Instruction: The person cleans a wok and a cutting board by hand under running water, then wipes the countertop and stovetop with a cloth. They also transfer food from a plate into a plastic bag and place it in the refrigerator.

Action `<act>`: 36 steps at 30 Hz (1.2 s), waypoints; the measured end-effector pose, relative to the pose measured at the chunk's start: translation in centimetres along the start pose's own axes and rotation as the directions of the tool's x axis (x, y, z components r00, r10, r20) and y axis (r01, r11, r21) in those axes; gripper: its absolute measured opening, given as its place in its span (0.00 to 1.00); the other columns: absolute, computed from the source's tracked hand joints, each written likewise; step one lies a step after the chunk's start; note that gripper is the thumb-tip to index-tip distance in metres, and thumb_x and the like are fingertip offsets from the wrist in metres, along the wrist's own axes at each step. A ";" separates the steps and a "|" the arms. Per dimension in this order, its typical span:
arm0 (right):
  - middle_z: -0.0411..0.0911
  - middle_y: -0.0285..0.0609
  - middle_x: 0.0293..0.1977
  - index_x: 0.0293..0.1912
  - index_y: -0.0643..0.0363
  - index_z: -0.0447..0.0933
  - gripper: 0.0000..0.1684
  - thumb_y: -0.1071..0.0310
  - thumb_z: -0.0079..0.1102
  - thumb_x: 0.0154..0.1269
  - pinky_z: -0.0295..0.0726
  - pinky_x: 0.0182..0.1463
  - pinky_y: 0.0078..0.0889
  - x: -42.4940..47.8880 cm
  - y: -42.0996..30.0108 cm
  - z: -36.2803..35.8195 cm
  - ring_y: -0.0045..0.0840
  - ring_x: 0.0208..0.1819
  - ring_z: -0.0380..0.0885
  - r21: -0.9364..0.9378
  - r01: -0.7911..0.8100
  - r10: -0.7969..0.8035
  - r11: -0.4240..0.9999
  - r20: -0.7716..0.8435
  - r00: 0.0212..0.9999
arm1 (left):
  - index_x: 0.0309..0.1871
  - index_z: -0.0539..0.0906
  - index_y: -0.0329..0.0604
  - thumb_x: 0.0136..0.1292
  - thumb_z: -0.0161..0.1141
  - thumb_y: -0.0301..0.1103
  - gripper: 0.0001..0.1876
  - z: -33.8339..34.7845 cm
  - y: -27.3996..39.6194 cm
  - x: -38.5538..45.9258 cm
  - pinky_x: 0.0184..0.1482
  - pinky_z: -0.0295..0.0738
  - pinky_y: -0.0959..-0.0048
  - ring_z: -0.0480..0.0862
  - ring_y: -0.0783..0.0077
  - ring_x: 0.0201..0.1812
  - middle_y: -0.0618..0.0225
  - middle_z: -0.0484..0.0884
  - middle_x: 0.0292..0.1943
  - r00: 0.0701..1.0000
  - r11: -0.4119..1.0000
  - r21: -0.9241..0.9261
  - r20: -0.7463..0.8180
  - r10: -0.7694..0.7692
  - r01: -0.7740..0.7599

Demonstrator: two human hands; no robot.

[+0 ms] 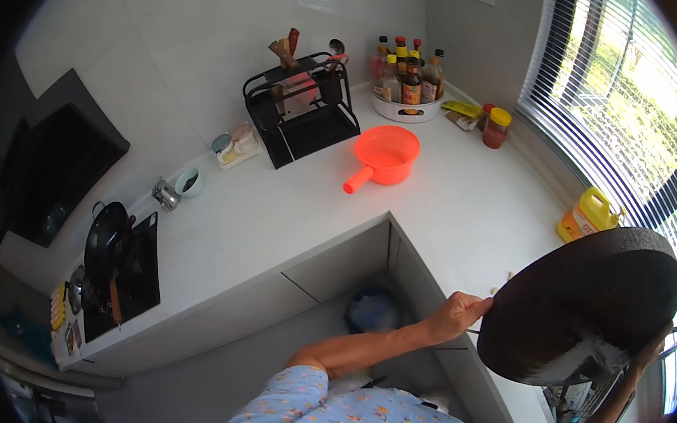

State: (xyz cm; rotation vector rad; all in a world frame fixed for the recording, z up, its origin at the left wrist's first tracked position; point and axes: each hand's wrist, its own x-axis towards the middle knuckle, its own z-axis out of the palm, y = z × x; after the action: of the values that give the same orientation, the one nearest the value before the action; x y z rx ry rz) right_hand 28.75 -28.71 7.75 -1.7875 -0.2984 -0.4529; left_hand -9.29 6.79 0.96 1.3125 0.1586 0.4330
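Observation:
A large, dark round pan (570, 300) is held tilted at the right, above the counter's edge. A light, shiny patch shows on the lower part of the face turned to me. My left hand (459, 316) grips the pan's left rim between thumb and fingers. My right hand (652, 350) supports it at the lower right rim; the pan partly hides its fingers. Just beyond the pan's top edge, a yellow plastic jug (586, 215) stands near the window. Small pale bits lie on the counter near the pan's left edge.
An orange plastic ladle (388, 153) sits on the white counter (266, 218). Behind it are a black knife rack (308, 135) and a tray of sauce bottles (408, 110). A black wok (105, 238) rests over the cooktop (147, 270). Below the pan is a metal rack (591, 410) holding items.

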 end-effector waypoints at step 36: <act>0.60 0.36 0.15 0.19 0.60 0.65 0.35 0.39 0.39 0.68 0.61 0.25 0.33 -10.7 -66.3 70.2 0.21 0.21 0.58 0.838 0.535 -0.593 0.105 -0.379 0.710 | 0.13 0.63 0.35 0.60 0.47 0.31 0.19 -58.9 43.5 0.4 0.21 0.53 0.75 0.60 0.83 0.18 0.76 0.62 0.10 -0.002 0.256 0.956 -0.259 0.966 -0.141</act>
State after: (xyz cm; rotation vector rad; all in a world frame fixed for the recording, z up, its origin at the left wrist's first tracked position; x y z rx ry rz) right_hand 1.06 56.61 45.03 -0.4315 -1.0998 -0.6026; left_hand -39.22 68.17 27.43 1.7418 0.7264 2.2960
